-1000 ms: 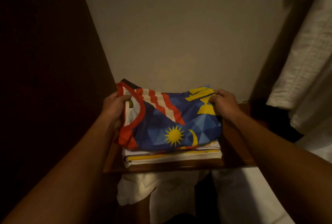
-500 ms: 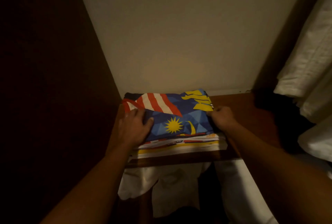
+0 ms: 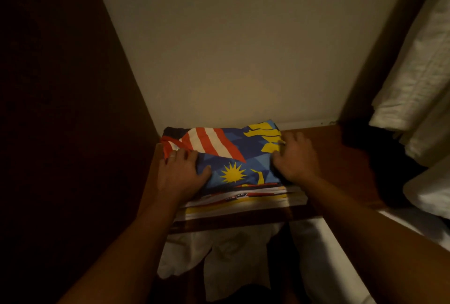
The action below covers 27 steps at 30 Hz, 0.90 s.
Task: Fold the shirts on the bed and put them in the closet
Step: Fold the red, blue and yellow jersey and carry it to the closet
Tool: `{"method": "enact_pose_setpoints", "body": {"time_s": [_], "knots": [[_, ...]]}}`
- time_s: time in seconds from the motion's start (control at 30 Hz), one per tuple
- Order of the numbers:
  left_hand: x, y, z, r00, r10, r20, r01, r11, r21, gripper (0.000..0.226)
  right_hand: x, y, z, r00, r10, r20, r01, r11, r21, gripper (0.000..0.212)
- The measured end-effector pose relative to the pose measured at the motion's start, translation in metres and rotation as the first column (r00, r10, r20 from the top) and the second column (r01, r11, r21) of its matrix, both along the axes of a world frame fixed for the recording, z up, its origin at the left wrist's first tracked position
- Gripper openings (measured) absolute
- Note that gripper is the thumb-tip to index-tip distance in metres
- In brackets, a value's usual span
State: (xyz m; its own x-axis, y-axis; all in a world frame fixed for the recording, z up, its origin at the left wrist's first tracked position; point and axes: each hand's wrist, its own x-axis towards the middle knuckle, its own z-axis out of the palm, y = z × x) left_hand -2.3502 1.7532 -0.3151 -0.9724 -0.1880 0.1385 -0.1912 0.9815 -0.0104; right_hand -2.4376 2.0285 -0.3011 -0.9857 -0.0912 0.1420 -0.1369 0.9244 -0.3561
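In the head view the folded flag-print shirt lies on the stack of shirts on the closet shelf. The left hand presses flat, its grip spread; the right hand curls on the shirt's far-right edge. Best to press evenly, squaring edges between both grips, before letting go.

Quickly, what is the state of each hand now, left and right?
Left hand: open, fingers flat, pressing on the folded flag-print shirt.
Right hand: fingers curled at the shirt's right edge; a grip cannot be told.
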Motion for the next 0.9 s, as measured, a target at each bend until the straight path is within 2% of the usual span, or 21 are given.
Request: {"method": "enact_pose_setpoints", "body": {"time_s": [0.1, 0.17, 0.23, 0.27, 0.4, 0.47, 0.57, 0.67, 0.77, 0.83, 0.9], "knots": [[-0.005, 0.006, -0.001, 0.997, -0.076, -0.028, 0.078, 0.994, 0.074, 0.073, 0.004, -0.028, 0.004, 0.964, 0.251, -0.093, -0.240, 0.964, 0.112, 0.049], [-0.007, 0.005, -0.007, 0.994, -0.110, 0.021, 0.108, 0.991, 0.078, 0.084, 0.006, -0.039, -0.007, 0.930, 0.367, 0.006, -0.360, 0.910, 0.206, 0.071], [-0.006, -0.004, -0.016, 0.988, -0.074, 0.134, 0.066, 0.996, 0.063, 0.088, 0.006, -0.040, -0.022, 0.915, 0.383, 0.130, -0.404, 0.881, 0.247, 0.091], [-0.005, -0.010, -0.021, 0.980, -0.035, 0.197, 0.020, 0.997, 0.079, 0.089, 0.006, -0.037, -0.030, 0.913, 0.371, 0.171, -0.405, 0.876, 0.261, 0.093], [-0.002, -0.019, -0.029, 0.958, 0.017, 0.287, -0.069, 0.983, 0.171, 0.106, 0.008, -0.028, -0.046, 0.927, 0.347, 0.144, -0.375, 0.881, 0.287, 0.079], [-0.005, -0.019, -0.029, 0.948, 0.011, 0.317, -0.068, 0.983, 0.170, 0.103, 0.007, -0.028, -0.045, 0.926, 0.340, 0.167, -0.375, 0.881, 0.289, 0.078], [-0.009, -0.019, -0.021, 0.938, 0.000, 0.347, -0.045, 0.991, 0.123, 0.096, 0.001, -0.030, -0.032, 0.896, 0.341, 0.285, -0.418, 0.863, 0.284, 0.078], [-0.007, -0.015, -0.008, 0.964, -0.038, 0.263, 0.023, 0.998, 0.058, 0.085, 0.001, -0.026, -0.016, 0.894, 0.332, 0.301, -0.416, 0.865, 0.280, 0.081], [-0.002, -0.002, 0.008, 0.992, -0.080, 0.099, 0.081, 0.997, -0.002, 0.066, 0.006, -0.016, -0.002, 0.908, 0.371, 0.196, -0.413, 0.871, 0.268, 0.071], [-0.001, 0.009, 0.021, 0.990, -0.110, 0.089, 0.107, 0.994, 0.036, 0.053, 0.011, -0.009, 0.007, 0.914, 0.382, 0.135, -0.405, 0.876, 0.263, 0.062], [0.001, 0.019, 0.033, 0.983, -0.145, 0.111, 0.128, 0.981, 0.148, 0.044, 0.018, -0.003, 0.015, 0.922, 0.368, 0.119, -0.387, 0.887, 0.253, 0.057]]}}
